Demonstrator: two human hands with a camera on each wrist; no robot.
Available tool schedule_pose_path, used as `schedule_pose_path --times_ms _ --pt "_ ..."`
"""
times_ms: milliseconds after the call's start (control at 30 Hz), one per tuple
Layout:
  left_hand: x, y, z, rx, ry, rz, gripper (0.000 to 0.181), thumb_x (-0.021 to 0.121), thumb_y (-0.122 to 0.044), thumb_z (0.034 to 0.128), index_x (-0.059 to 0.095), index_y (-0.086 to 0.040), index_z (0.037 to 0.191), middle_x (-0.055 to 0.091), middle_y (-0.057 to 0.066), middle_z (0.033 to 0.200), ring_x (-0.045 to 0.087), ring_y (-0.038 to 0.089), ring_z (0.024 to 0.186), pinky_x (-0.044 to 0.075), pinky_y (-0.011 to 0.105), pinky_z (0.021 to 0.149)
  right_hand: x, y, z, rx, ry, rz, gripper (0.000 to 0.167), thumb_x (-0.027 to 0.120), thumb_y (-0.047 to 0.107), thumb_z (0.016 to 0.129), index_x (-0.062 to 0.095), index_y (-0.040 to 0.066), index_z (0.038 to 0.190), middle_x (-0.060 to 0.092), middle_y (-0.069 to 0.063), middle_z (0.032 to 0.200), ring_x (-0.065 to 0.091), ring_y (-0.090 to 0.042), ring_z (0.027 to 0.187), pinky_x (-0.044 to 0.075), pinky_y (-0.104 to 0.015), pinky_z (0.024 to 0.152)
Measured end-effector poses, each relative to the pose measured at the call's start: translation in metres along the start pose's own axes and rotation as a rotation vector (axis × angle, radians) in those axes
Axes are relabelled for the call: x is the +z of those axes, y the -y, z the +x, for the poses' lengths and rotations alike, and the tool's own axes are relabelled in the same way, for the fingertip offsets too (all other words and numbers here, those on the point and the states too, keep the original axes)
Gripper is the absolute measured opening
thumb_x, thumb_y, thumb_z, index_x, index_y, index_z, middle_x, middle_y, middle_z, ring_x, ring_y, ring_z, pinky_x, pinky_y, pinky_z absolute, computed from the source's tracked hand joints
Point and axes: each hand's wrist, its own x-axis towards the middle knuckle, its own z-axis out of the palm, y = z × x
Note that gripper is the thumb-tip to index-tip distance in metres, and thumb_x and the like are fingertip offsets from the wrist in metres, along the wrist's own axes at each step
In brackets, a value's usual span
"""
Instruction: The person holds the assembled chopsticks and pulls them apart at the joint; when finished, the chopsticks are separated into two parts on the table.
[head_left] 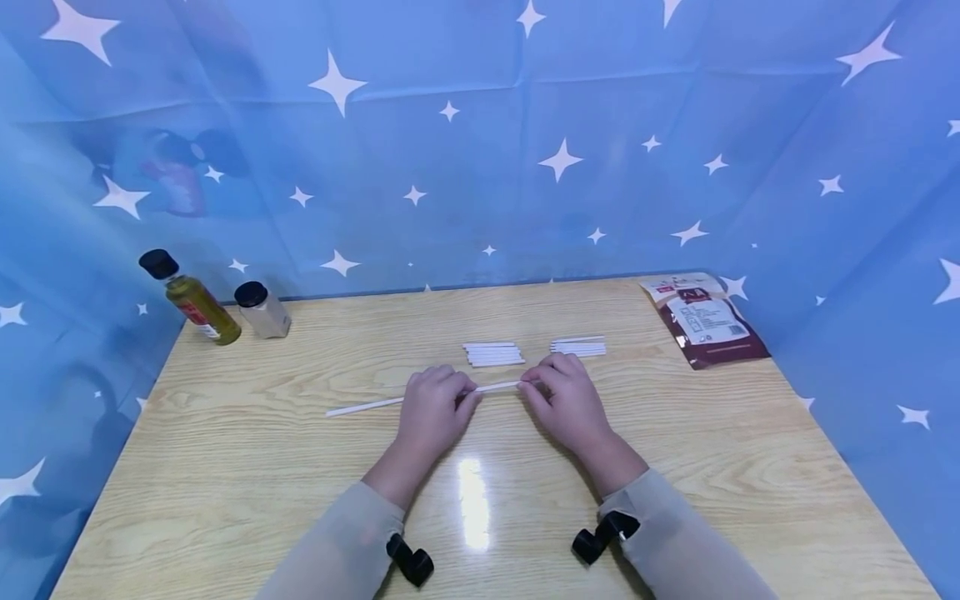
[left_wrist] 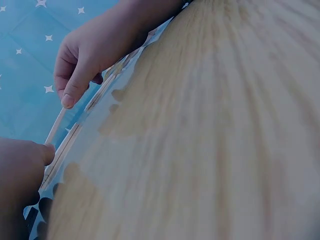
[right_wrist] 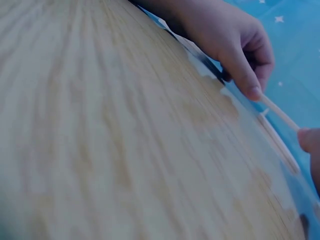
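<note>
A long thin white stick (head_left: 365, 407) runs left to right above the table, its free end jutting out past my left hand. My left hand (head_left: 435, 408) pinches it between thumb and fingertips. At the stick's right end, my right hand (head_left: 566, 403) pinches it the same way, leaving a short bare span between the two hands. In both wrist views the stick (left_wrist: 55, 126) stretches between the thumbs. Just beyond the hands lie two groups of short white sticks, a left group (head_left: 494, 354) and a right group (head_left: 578, 346), each laid side by side.
A bottle of yellow-green liquid (head_left: 201, 308) with a black cap stands at the back left. Beside it is a small black-lidded jar (head_left: 263, 312). A maroon and white packet (head_left: 703, 321) lies at the back right. A blue starry curtain (head_left: 480, 167) hangs behind the wooden table (head_left: 247, 500).
</note>
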Motion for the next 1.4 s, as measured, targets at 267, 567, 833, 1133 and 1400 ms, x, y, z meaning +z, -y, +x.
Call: schedule_pose_path --times_ms 267,567,833,1133,1400 --pt "0.008 -0.005 0.009 -0.007 0.021 0.015 0.01 0.086 -0.028 0.0929 0.081 -0.019 0.093 0.069 -0.007 0.085 0.066 0.018 0.082 0.052 0.042 0.079 -0.005 -0.008 -0.001 0.06 0.019 -0.024 0.01 0.084 0.017 0.094 0.079 0.009 0.096 0.069 -0.003 0.098 0.057 -0.024 0.091 0.048 -0.041 0.081" --pt "0.018 -0.014 0.019 0.0 0.043 0.022 0.014 0.085 -0.03 0.0932 0.079 -0.019 0.09 0.066 -0.007 0.083 0.063 0.019 0.079 0.051 0.041 0.076 -0.017 -0.019 -0.005 0.075 0.007 -0.031 0.017 0.09 0.02 0.089 0.079 0.009 0.096 0.069 -0.002 0.095 0.057 -0.023 0.091 0.049 -0.041 0.078" --pt "0.031 -0.023 0.028 0.005 0.047 0.026 0.014 0.084 -0.031 0.0942 0.077 -0.02 0.091 0.065 -0.007 0.084 0.063 0.017 0.081 0.05 0.04 0.075 -0.024 -0.032 -0.007 0.148 0.032 -0.042 0.011 0.086 0.016 0.093 0.079 0.01 0.097 0.068 -0.001 0.096 0.056 -0.022 0.091 0.048 -0.041 0.08" --pt "0.038 -0.029 0.034 -0.022 0.073 0.003 0.011 0.083 -0.03 0.0956 0.077 -0.02 0.094 0.064 -0.006 0.088 0.062 0.018 0.086 0.05 0.039 0.077 -0.03 -0.037 -0.009 0.202 0.046 -0.018 0.009 0.084 0.015 0.095 0.076 0.011 0.1 0.068 0.0 0.097 0.058 -0.014 0.081 0.051 -0.035 0.07" --pt "0.043 -0.027 0.033 -0.054 0.032 -0.157 0.005 0.085 -0.022 0.0934 0.084 -0.02 0.097 0.06 -0.005 0.085 0.055 0.019 0.081 0.048 0.04 0.078 -0.029 -0.038 -0.007 0.2 0.077 0.047 0.01 0.081 0.015 0.098 0.083 0.014 0.108 0.073 0.002 0.102 0.06 -0.013 0.084 0.051 -0.034 0.071"
